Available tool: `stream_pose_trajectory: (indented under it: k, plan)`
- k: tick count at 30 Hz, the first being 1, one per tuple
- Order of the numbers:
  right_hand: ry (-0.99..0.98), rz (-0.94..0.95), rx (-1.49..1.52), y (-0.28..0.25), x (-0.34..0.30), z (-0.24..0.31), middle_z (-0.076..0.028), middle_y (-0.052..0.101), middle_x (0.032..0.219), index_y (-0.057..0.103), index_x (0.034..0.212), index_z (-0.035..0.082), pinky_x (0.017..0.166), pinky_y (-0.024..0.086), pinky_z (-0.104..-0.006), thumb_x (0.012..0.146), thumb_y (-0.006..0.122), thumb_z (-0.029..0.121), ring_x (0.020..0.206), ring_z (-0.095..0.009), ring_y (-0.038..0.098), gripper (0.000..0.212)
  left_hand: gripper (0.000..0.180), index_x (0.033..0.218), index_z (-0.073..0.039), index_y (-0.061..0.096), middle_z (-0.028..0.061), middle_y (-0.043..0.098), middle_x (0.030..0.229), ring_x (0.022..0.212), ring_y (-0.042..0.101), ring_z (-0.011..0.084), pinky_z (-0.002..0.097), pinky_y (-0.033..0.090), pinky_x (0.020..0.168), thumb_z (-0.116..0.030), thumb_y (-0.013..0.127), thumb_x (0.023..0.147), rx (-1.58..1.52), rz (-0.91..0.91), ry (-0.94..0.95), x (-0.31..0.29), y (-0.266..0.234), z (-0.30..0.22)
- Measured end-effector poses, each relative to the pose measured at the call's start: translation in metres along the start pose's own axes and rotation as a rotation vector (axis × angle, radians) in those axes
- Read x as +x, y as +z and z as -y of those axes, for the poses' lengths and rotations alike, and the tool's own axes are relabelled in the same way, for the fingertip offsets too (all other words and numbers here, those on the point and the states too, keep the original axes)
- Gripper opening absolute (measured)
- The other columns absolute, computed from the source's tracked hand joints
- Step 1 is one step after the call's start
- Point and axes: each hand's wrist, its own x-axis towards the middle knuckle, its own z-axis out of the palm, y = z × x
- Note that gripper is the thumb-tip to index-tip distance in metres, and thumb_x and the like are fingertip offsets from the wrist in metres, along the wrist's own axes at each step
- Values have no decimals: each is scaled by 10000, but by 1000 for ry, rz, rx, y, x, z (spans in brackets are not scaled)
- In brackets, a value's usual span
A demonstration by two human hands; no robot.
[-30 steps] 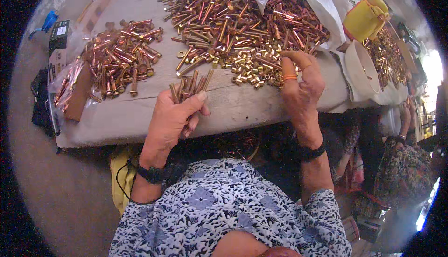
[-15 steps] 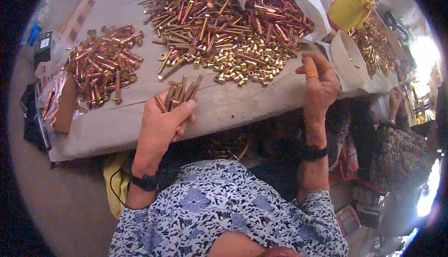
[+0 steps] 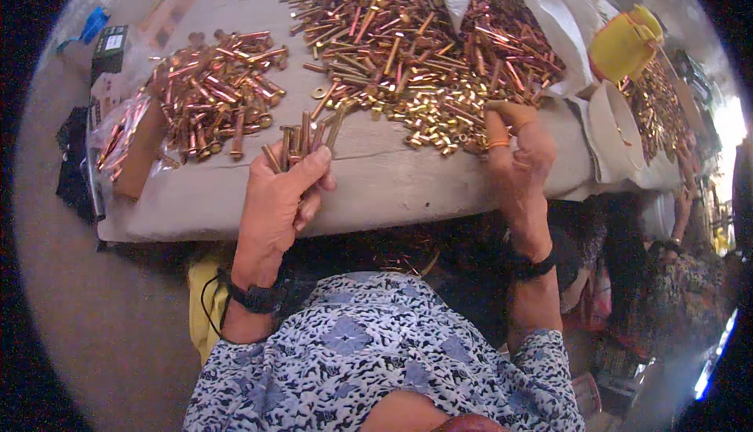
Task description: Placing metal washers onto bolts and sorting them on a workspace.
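My left hand (image 3: 278,185) is closed around several gold-coloured bolts (image 3: 296,140), which stick up in a loose bunch above the thumb. It hovers near the front edge of the table. To the right, my right hand (image 3: 522,157) reaches to the right edge of a heap of small brass-coloured nuts (image 3: 439,122). Its fingers are bent but a gap shows between them, and an orange band circles one finger. The fingertips partly hide the nuts there. Behind the nuts spreads a large pile of long bolts (image 3: 384,24).
A smaller bolt pile (image 3: 212,95) lies at the left, beside a cardboard flap (image 3: 143,157) and clear plastic. White sacking (image 3: 565,9) borders the big pile. At the right are a yellow container (image 3: 623,44), a white tub (image 3: 616,126), more bolts and another person's arm (image 3: 682,197).
My right hand has moved left from the bare tabletop to the nuts. My left hand still holds the bolts. The view has shifted, so the table appears further right.
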Motion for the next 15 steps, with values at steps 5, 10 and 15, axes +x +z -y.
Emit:
stream_pose_trajectory:
  k: [5, 10, 15]
  plan:
    - [-348, 132, 81, 29, 7, 31, -122, 597, 879, 589, 920, 37, 737, 441, -358, 710, 608, 32, 837, -286, 564, 212, 178, 776, -47, 541, 30, 538, 568, 325, 364, 40, 184, 226, 279, -201, 628, 798, 14, -58, 12, -1, -17, -6]
    - [-406, 287, 124, 46, 10, 49, -119, 577, 937, 575, 947, 44, 756, 429, -372, 691, 610, 33, 878, -287, 548, 259, 160, 767, -44, 541, 27, 538, 562, 327, 371, 35, 184, 233, 279, -184, 609, 806, 79, -121, -16, 1, -26, -8]
    - [-409, 330, 98, 51, 18, 60, -128, 582, 930, 577, 962, 38, 739, 429, -381, 697, 605, 17, 870, -298, 551, 267, 155, 753, -44, 545, 28, 549, 572, 334, 380, 33, 184, 243, 281, -180, 586, 817, 97, -112, -23, 0, -31, -9]
